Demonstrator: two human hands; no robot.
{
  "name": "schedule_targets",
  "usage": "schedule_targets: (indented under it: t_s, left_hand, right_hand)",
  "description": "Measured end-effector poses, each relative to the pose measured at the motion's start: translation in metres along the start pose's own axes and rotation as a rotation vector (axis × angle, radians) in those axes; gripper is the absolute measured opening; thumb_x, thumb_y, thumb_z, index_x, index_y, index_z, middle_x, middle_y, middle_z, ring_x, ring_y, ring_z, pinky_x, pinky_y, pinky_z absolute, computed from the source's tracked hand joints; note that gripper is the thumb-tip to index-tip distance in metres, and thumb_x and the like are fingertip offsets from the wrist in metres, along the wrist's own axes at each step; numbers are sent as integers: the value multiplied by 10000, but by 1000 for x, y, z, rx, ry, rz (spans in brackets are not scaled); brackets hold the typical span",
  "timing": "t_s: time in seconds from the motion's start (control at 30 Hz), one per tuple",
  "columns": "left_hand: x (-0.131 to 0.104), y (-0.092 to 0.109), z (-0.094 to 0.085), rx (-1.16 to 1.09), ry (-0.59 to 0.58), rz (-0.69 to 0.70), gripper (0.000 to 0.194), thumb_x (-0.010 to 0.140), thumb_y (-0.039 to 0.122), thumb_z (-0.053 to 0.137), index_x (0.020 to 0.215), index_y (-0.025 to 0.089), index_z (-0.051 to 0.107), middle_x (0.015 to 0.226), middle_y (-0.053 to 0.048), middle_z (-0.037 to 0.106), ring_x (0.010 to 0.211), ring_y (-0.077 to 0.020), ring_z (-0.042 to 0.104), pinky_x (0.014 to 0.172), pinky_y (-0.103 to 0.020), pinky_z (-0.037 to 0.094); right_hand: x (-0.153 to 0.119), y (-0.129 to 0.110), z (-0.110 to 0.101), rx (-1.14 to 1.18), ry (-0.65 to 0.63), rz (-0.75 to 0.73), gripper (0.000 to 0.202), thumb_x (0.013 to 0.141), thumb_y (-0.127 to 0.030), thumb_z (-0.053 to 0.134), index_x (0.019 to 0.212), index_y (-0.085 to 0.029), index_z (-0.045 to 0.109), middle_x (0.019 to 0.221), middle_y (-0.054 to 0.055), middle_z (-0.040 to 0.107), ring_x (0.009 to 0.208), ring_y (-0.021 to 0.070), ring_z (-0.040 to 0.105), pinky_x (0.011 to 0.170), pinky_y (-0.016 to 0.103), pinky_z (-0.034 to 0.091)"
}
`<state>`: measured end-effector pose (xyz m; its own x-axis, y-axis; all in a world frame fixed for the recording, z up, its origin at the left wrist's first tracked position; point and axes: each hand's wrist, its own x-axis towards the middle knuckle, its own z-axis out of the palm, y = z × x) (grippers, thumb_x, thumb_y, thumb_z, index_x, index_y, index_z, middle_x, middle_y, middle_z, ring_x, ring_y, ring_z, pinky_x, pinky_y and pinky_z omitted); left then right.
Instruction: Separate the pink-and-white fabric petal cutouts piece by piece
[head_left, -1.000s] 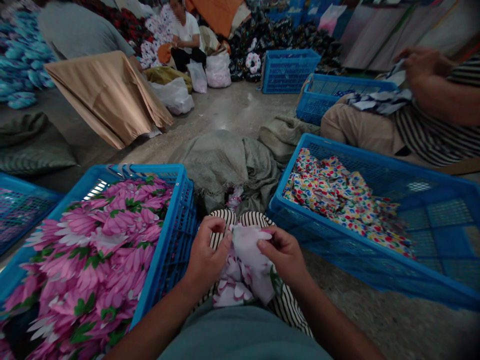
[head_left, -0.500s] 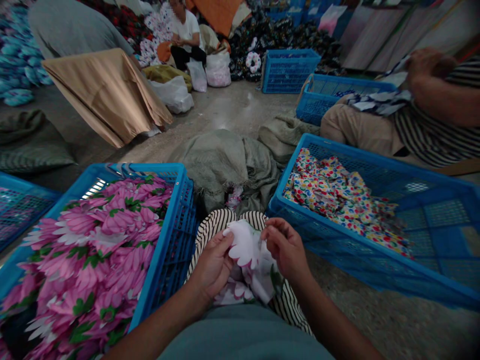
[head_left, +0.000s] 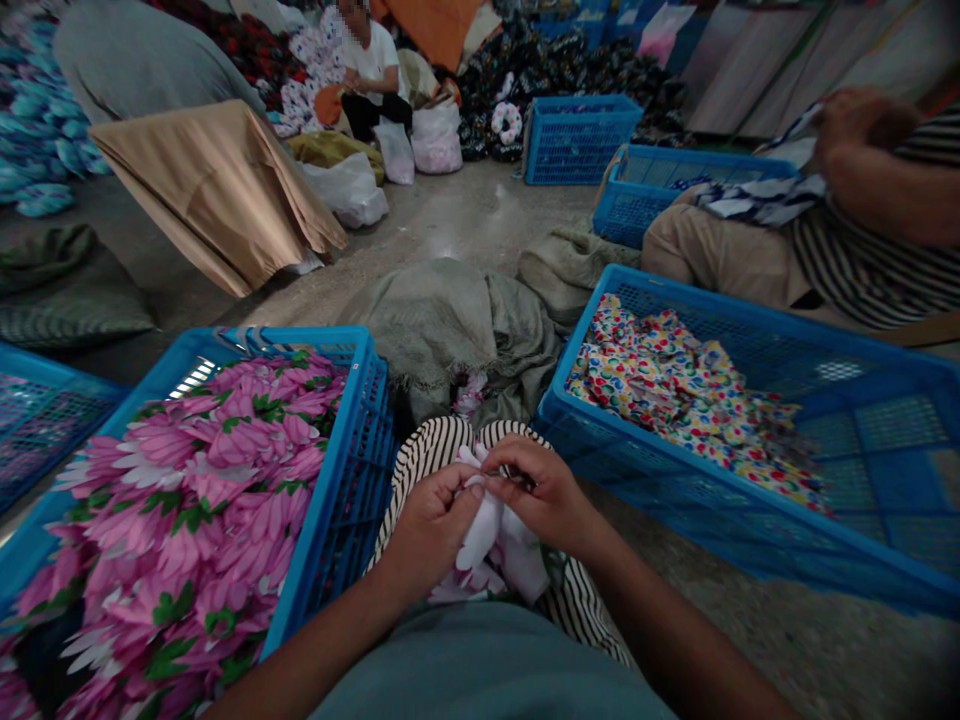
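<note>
Closest to me, past the grey-green shirt point(head_left: 480, 665), I have the left forearm point(head_left: 311, 630) and right forearm point(head_left: 667, 620) angling inward and forward, wrists bent so the hands meet over the lap. My left hand point(head_left: 439, 515) has its fingers curled, thumb and forefinger pinching the edge of the pale petal-shaped cloth point(head_left: 480, 535). My right hand point(head_left: 544, 495) comes in palm down, knuckles raised, its thumb and forefinger pinching the same upper edge, the two sets of fingertips nearly touching. The cloth hangs below them, above more pale pieces on the black-striped fabric point(head_left: 420, 455). Just left I see the blue crate point(head_left: 360, 455) heaped with pink flowers point(head_left: 232, 470); to the right, another crate point(head_left: 637, 470) of colourfully printed cloth point(head_left: 675, 385). Beyond lies a grey-green sack point(head_left: 442, 320), and farther off sits a person in a white shirt point(head_left: 381, 65).
</note>
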<state>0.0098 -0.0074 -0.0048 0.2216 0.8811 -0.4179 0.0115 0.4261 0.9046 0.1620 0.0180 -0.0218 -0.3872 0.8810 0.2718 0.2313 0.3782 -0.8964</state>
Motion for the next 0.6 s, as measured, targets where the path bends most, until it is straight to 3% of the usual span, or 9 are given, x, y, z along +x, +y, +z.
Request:
schedule_targets:
  t_s: [0.13, 0.23, 0.43, 0.6]
  left_hand:
    - [-3, -1, 0, -62, -64, -106, 206, 719, 354, 558, 715, 149, 551, 469, 57, 478, 361, -62, 398, 350, -162, 283]
    - [0, -6, -2, -152, -44, -129, 217, 704, 351, 578, 752, 141, 555, 503, 47, 505, 378, -62, 414, 367, -162, 297]
    - [4, -13, -5, -205, -76, -135, 208, 708, 347, 572, 751, 145, 551, 512, 43, 525, 389, -62, 435, 379, -163, 300]
    - [2, -15, -6, -205, -113, -152, 183, 718, 321, 559, 741, 139, 545, 499, 40, 515, 368, -54, 413, 357, -157, 274]
  right_hand:
    - [4, 10, -4, -25, 97, 124, 111, 783, -144, 480, 681, -175, 514, 641, -16, 477, 602, 119, 445, 559, 229, 342]
    - [2, 11, -8, 21, 150, 216, 119, 791, -168, 461, 675, -177, 486, 618, -29, 442, 575, 111, 411, 536, 219, 327]
    - [-1, -1, -3, 99, -78, 187, 67, 779, -171, 502, 713, -167, 512, 650, -28, 469, 590, 100, 427, 531, 205, 323]
    - [4, 8, -5, -104, 114, 166, 138, 776, -143, 464, 641, -169, 467, 607, -24, 431, 576, 112, 401, 534, 227, 308]
